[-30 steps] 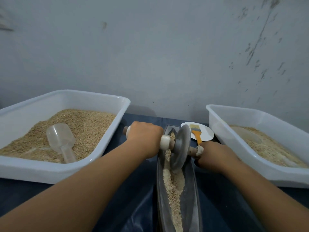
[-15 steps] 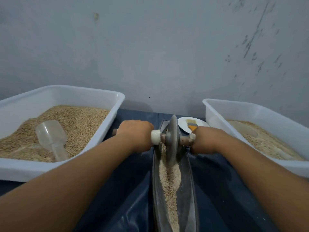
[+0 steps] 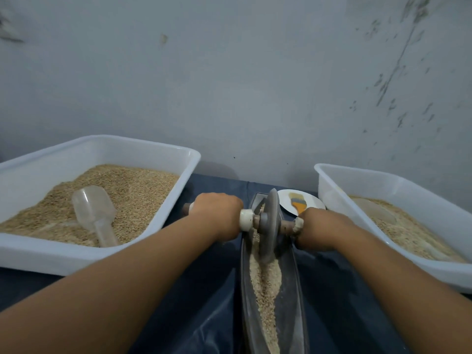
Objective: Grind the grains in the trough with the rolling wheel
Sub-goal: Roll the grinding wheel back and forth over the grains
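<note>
Both hands grip the wooden axle: the left hand [image 3: 217, 215] curls round its left end, the right hand [image 3: 319, 229] round its right. Between them the grey stone rolling wheel [image 3: 269, 226] stands in the long dark metal trough [image 3: 293, 290], toward the table's far edge, on pale grains [image 3: 265, 279]. Equal downward pressure should keep it upright and centred.

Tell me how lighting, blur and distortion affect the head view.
Head view: dim, flat, bluish light; wide-angle lens bows the left tub rim and stretches the forearms; wheel and grains reasonably sharp; brush soft; no glare.
</note>
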A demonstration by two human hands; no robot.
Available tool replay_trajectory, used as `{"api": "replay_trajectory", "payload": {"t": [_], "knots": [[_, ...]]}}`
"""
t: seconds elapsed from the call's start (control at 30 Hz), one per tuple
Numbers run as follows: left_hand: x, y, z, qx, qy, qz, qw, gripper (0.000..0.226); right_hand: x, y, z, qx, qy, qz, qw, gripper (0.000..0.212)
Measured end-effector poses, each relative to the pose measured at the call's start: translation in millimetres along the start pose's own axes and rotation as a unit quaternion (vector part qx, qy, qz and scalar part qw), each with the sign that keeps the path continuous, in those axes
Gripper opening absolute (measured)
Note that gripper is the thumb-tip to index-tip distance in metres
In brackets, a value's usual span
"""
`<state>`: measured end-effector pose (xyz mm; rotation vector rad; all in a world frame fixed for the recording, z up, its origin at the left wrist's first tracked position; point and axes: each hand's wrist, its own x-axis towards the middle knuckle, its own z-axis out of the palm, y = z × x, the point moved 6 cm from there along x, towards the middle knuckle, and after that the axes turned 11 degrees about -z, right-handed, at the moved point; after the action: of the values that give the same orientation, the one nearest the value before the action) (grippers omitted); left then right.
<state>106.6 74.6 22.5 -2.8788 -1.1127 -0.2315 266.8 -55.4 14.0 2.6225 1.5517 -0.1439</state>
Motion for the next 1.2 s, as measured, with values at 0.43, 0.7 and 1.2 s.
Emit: {"api": "replay_trajectory", "payload": {"t": [0.43,0.7,1.2], "knots": [[-9,15,-13,0.067,0.096,0.011,0.993,0.022,-7,7,16,0.031,0.072,-0.003,0.997,0.010],[-20,10,-4,0.049,0.051,0.036,0.997,0.025,-18,6,26,0.049,-0.009,-0.002,0.999,0.013],[-35,11,-10,0.049,0.035,0.032,0.998,0.020,-44,-7,15,0.022,0.035,-0.004,0.999,0.015]]}}
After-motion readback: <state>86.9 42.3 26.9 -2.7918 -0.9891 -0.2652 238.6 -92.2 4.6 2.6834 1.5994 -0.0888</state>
